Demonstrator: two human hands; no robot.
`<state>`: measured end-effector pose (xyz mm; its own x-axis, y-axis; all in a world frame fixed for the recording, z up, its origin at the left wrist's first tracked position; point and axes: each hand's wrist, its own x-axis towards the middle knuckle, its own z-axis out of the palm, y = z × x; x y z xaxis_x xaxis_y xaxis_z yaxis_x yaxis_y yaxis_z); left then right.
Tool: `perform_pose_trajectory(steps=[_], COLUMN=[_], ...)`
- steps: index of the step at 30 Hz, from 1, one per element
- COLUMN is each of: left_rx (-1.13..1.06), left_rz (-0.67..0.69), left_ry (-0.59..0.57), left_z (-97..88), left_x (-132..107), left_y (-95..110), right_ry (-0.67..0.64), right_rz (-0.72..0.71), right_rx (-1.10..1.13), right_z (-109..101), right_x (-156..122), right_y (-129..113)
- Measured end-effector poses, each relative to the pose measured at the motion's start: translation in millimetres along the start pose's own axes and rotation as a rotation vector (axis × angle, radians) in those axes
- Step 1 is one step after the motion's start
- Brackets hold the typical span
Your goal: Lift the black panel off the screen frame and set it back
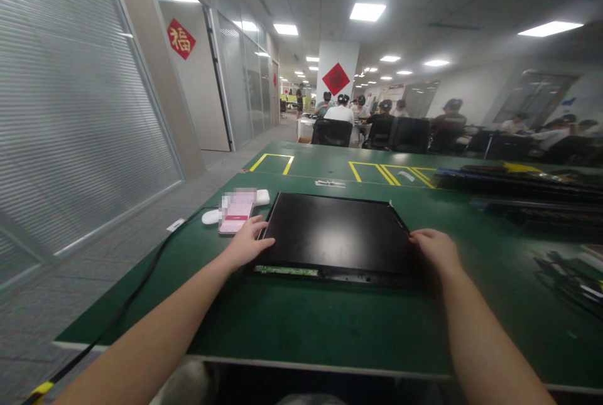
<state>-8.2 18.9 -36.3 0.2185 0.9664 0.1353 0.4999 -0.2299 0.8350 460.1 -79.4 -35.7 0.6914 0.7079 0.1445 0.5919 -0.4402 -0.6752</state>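
Observation:
A black LCD panel (336, 232) lies face up on the green table, with a strip of green circuit board (286, 270) along its near edge at the left. My left hand (245, 243) grips the panel's left side, thumb over the edge and fingers beyond it. At the right side, my right hand (436, 249) pinches the thin dark frame edge between thumb and fingers; some fingertips are hidden. A phone (239, 210) with a lit, partly blurred screen rests just left of the panel, close to my left fingers, on a white object (210, 217).
The green table (358, 329) carries yellow tape outlines (377, 172) toward its far side. Stacked dark panels (513, 179) stand at the far right, with a bundle of dark cables (565, 279) nearer. A black cable (151, 267) crosses the left edge. People (339, 113) sit beyond.

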Motion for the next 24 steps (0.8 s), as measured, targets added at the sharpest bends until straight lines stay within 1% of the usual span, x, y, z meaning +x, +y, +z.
perform_pose_trajectory(steps=[2, 4, 7, 8, 9, 11, 14, 16, 20, 22, 24], left_rx=[0.079, 0.155, 0.331, 0.400, 0.473, 0.619, 0.762, 0.791, 0.769, 0.762, 0.763], left_rz=[0.026, 0.101, 0.231, 0.238, 0.222, 0.134, 0.007, -0.048, -0.129, -0.139, -0.106], left_ry=[0.005, 0.027, 0.106, 0.149, 0.195, 0.268, 0.326, 0.348, 0.311, 0.321, 0.357], left_z=[-0.5, -2.1, -8.6, -12.2, -16.5, -26.9, -42.9, -50.4, -56.0, -56.8, -57.4], left_x=[-1.4, -1.5, 6.8, 12.8, 20.2, 37.6, 62.7, 74.9, 88.5, 90.6, 88.1], left_y=[1.7, 4.7, 7.8, 7.7, 6.9, 3.6, -2.3, -5.5, -13.1, -18.8, -24.1], right_ry=[0.006, 0.003, -0.005, -0.004, -0.001, 0.010, -0.007, -0.039, -0.050, -0.037, -0.024], right_rz=[-0.002, 0.002, -0.003, -0.009, -0.015, -0.016, 0.001, 0.015, 0.019, 0.010, 0.004], right_rx=[0.002, 0.001, -0.011, -0.016, -0.020, -0.024, -0.026, -0.030, -0.046, -0.040, -0.031], right_z=[0.0, 0.0, 0.3, 0.5, 0.8, 1.4, 1.6, 1.1, 0.0, -0.1, -0.1], right_x=[-0.3, -0.8, -0.6, -0.3, 0.2, 1.2, 1.7, 1.4, 0.1, -0.8, -1.8], right_y=[-0.1, -0.8, -1.4, -1.3, -1.0, -0.2, 0.5, 0.3, -0.7, -1.4, -2.2])
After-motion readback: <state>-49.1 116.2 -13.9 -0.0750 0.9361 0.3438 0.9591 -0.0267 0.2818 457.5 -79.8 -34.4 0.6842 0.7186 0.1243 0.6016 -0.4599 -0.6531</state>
